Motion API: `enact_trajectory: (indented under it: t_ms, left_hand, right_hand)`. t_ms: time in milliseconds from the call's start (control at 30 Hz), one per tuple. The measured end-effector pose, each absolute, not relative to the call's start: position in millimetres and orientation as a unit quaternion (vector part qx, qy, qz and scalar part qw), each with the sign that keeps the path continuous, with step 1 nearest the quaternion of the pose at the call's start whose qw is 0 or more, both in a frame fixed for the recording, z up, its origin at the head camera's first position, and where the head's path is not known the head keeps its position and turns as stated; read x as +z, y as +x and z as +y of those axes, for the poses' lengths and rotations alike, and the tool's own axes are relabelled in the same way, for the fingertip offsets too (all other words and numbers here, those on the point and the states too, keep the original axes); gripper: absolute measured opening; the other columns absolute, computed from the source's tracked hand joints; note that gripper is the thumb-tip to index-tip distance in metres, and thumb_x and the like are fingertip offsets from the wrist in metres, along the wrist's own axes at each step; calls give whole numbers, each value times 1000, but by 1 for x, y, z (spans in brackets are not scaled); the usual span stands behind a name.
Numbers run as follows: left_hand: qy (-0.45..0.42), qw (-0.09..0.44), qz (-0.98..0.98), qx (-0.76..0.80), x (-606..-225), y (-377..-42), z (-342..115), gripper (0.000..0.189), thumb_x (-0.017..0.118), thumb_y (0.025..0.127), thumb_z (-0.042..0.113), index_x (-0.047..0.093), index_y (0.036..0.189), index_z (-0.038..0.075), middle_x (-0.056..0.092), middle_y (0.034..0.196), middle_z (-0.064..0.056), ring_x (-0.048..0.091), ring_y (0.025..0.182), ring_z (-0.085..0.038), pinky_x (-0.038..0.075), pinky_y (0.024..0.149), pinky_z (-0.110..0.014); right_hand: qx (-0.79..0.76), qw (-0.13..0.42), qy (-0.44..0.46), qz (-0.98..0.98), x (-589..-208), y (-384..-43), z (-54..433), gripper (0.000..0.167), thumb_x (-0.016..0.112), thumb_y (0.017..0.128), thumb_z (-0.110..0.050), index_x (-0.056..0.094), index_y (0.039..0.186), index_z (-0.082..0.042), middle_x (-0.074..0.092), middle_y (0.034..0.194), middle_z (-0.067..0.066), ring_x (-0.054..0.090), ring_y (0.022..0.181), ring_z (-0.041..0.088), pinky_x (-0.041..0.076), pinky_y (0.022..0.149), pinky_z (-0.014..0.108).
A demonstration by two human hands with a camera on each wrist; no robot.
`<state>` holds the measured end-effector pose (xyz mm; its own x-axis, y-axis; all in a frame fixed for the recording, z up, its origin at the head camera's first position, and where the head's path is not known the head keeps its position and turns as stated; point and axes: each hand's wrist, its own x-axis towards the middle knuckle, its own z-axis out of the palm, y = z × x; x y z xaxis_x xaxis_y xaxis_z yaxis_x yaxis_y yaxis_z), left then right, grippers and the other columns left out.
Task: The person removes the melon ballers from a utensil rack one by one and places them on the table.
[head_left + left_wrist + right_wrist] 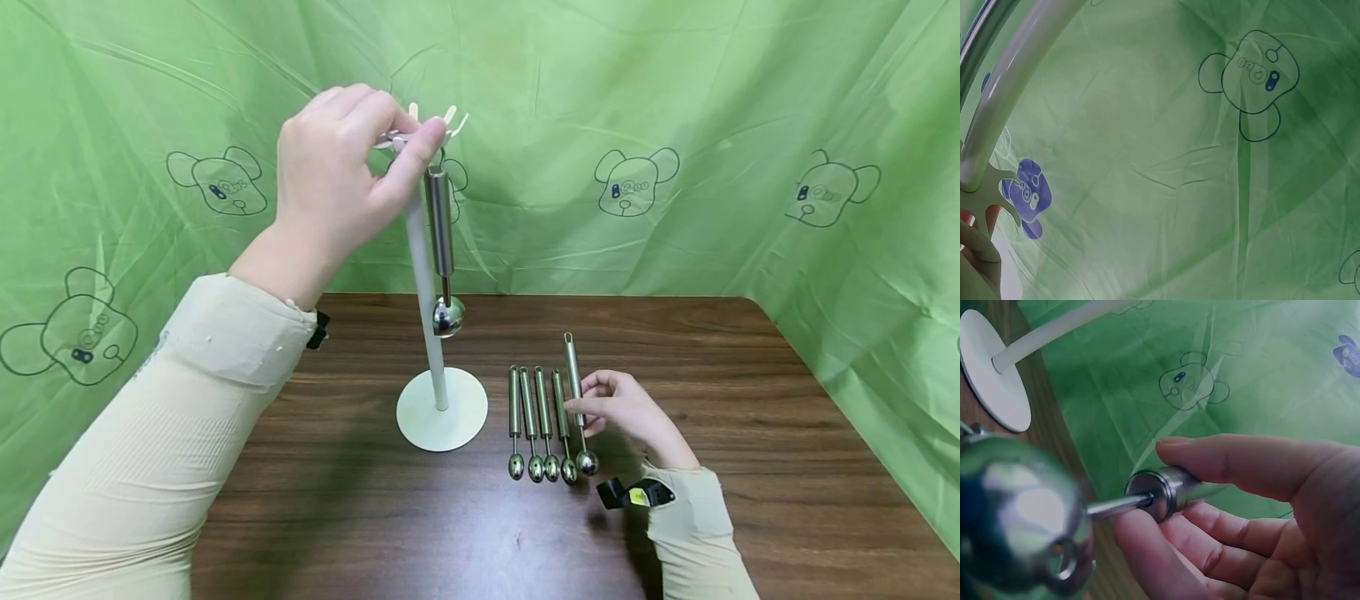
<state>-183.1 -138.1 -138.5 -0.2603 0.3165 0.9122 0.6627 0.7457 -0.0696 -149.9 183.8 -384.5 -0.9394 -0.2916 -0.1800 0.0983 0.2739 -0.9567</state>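
Observation:
My left hand [337, 158] grips the hooked top of a white stand [426, 283], its thumb beside the hooks. From a hook hangs a steel melon baller [441, 225], bowl downward. In the left wrist view, curled fingers [979, 250] show at the stand's hooks. Over the table's right half, my right hand [622, 408] pinches another melon baller [573, 367] by the lower handle, between thumb and fingers. Its round bowl, with a small hole, looms close in the right wrist view. To its left, several smaller melon ballers [527, 408] lie side by side, handles pointing away.
The stand's round white base [420, 421] rests on the brown wooden table [450, 533]. A green cloth [525, 233] with bear-head drawings surrounds the table's back and sides. A black device [633, 494] is strapped at the right wrist.

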Motion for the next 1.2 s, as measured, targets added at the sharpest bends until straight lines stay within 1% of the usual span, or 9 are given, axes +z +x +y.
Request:
enact_trajectory:
  t_ms: [100, 333, 567, 800, 1000, 1200]
  left_hand:
    - [-315, 520, -776, -166, -139, -183, -138, 42, 56, 99, 39, 68, 83, 2, 73, 81, -12, 65, 73, -27, 48, 62, -40]
    - [-314, 527, -771, -172, -140, -183, -137, 41, 58, 98, 38, 68, 81, 2, 73, 80, -12, 64, 71, -27, 47, 61, -40]
    - [-316, 527, -770, -171, -139, -183, -136, 42, 57, 98, 38, 68, 81, 1, 73, 80, -12, 64, 71, -28, 47, 61, -40]
    - [-318, 527, -769, -172, -139, -183, -136, 41, 57, 98, 37, 68, 81, 2, 72, 78, -13, 64, 72, -28, 48, 62, -40]
    - [-319, 528, -770, -166, -138, -184, -137, 41, 57, 99, 37, 68, 81, 2, 72, 79, -14, 64, 72, -29, 48, 62, -40]
    - [-317, 530, -766, -178, -139, -183, -135, 40, 58, 98, 36, 67, 80, 2, 71, 78, -13, 63, 71, -28, 47, 62, -40]
  right_hand:
    - [-593, 171, -51, 785, -388, -151, 185, 34, 72, 85, -4, 52, 106, 13, 61, 74, 0, 59, 60, 9, 60, 59, 32]
    - [-588, 181, -26, 788, -396, -154, 188, 28, 72, 85, -3, 52, 100, 9, 61, 74, 1, 61, 59, 11, 60, 58, 30]
    - [-580, 189, 2, 792, -411, -159, 190, 29, 73, 85, -4, 50, 100, 7, 58, 74, 2, 61, 58, 10, 59, 56, 28]
    - [-575, 183, 39, 796, -421, -160, 188, 30, 74, 84, -4, 49, 97, 5, 54, 75, 3, 61, 56, 12, 58, 54, 28]
    - [-561, 187, 54, 805, -427, -161, 188, 31, 75, 83, -4, 49, 97, 5, 55, 74, 5, 61, 53, 13, 58, 52, 28]
    - [-533, 189, 71, 822, -432, -161, 187, 31, 76, 82, -6, 51, 97, 5, 57, 71, 5, 60, 48, 12, 56, 50, 27]
